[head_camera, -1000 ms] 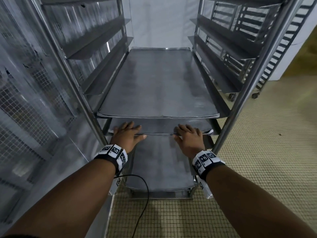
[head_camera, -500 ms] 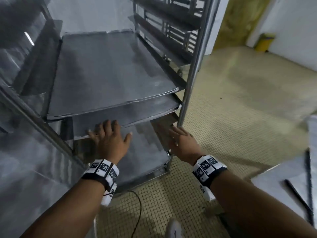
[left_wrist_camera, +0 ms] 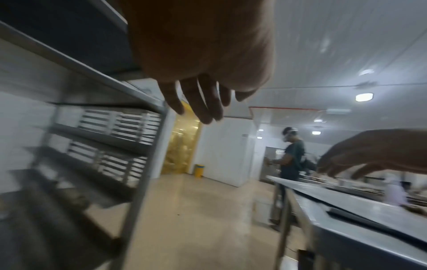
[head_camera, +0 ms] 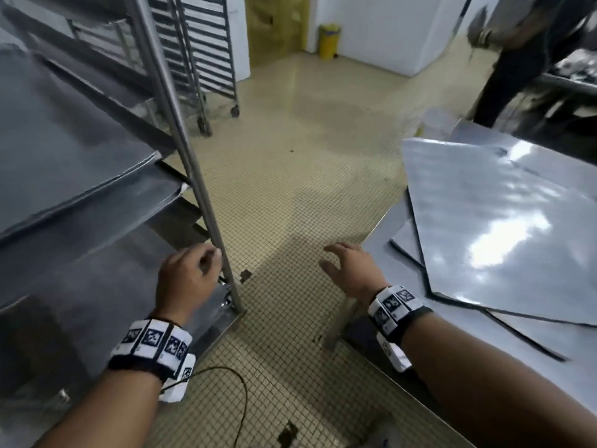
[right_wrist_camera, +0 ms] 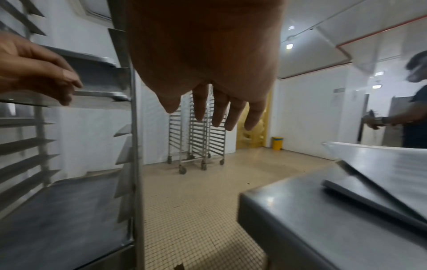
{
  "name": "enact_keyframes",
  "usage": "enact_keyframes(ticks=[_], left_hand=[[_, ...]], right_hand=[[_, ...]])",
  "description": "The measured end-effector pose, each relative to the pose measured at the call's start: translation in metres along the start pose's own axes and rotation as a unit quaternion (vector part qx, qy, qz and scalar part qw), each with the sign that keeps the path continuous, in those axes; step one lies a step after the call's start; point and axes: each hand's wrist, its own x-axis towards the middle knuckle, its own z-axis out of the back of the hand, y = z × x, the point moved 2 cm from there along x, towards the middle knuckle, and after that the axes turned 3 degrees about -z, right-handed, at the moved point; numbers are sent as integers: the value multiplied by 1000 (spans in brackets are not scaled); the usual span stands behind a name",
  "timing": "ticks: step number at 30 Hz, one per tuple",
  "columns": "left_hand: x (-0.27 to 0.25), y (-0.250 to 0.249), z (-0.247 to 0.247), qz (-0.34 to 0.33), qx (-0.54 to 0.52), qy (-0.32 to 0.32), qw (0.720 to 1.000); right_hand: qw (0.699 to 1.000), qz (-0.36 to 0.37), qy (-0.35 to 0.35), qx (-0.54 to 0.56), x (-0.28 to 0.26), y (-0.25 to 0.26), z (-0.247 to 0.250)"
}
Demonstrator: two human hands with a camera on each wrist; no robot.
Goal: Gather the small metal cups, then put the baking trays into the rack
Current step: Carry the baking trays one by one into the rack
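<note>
The steel rack (head_camera: pixel 181 147) stands at the left with flat baking trays (head_camera: pixel 71 147) lying on its lower rails. More baking trays (head_camera: pixel 504 218) lie stacked askew on the steel table (head_camera: pixel 387 257) at the right. My left hand (head_camera: pixel 190 273) hangs empty beside the rack's front post, fingers loosely curled (left_wrist_camera: pixel 198 106). My right hand (head_camera: pixel 349 266) hovers over the floor just left of the table's corner, fingers spread and holding nothing (right_wrist_camera: pixel 221 113). No small metal cups are in view.
Tiled floor (head_camera: pixel 290 176) lies between rack and table. Further wheeled racks (right_wrist_camera: pixel 196 138) stand against the back wall, with a yellow bin (head_camera: pixel 329 42) beyond. Another person (head_camera: pixel 517 50) stands at the far right. A black cable (head_camera: pixel 239 402) trails on the floor.
Both hands have come off the tray in the rack and swung right, as has my view. The right hand now nears the table with the stacked trays.
</note>
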Motion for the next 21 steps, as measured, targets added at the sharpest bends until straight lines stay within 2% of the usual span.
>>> enact_keyframes(ticks=[3,7,9,13,16,18,21], left_hand=[[20,-78,-60,-46,-86,109,989],[36,-185,-138,-114,-100,213,965],[36,-235,-171,-110,-115,264,951],[20,-314,-245,-49,-119,404,906],[0,-344,-302,33,-120,465,876],[-12,-358,-326,85,-124,465,872],[-23,-370,-345,196,-172,393,882]], right_hand=[[999,-37,-23,9,-18,-48,22],[994,-86,-64,-3,-48,-133,57],[990,-119,-75,6,-62,-183,71],[977,-193,-82,30,-95,-285,88],[966,-244,-68,44,-125,-355,91],[959,-273,-50,57,-143,-392,91],[949,-307,-31,70,-165,-430,92]])
